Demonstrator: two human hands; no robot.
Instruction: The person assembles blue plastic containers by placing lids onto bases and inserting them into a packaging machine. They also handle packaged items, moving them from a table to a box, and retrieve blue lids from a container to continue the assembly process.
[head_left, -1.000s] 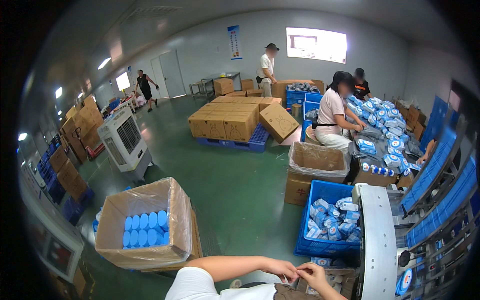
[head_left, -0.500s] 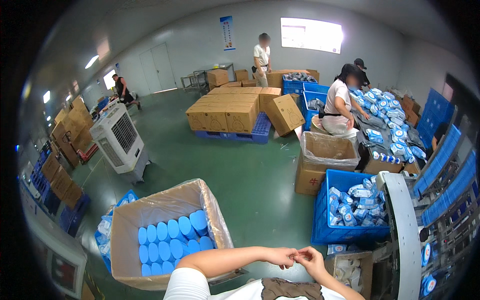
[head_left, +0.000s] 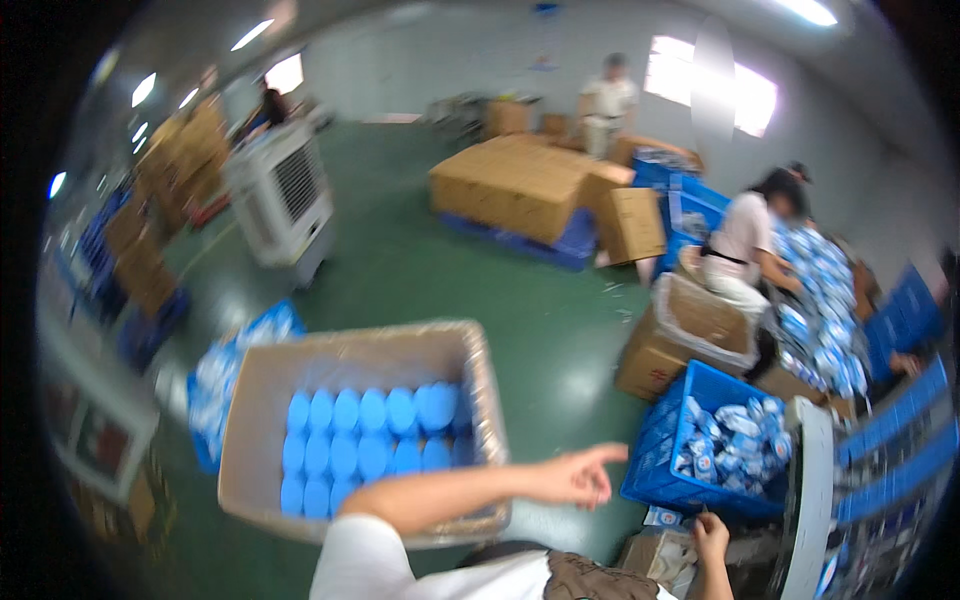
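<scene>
My left hand (head_left: pixel 580 476) reaches out over the green floor, past the right side of a lined cardboard box (head_left: pixel 235 440). Its index finger is stretched, the others are loosely bent, and I see nothing in it. Rows of round blue-topped containers (head_left: pixel 345 455) stand inside that box. My right hand (head_left: pixel 711 537) is closed with fingertips pinched, above a small carton of pale scraps (head_left: pixel 672 558) and just below a blue crate (head_left: pixel 655 450). Whatever is between those fingertips is too small and blurred to name. The crate holds many blue-and-white packets (head_left: pixel 735 440).
Machine rails (head_left: pixel 812 500) stand close on my right. A lined carton (head_left: pixel 650 350) sits beyond the crate, near a seated person (head_left: pixel 745 235) at a packet-heaped table. Stacked cartons (head_left: pixel 510 190) on a pallet and a white air cooler (head_left: pixel 265 200) are farther off.
My hands have come apart; the right moved right and down toward the scrap carton, the left now stretches its fingers. The whole view has swung and is blurred.
</scene>
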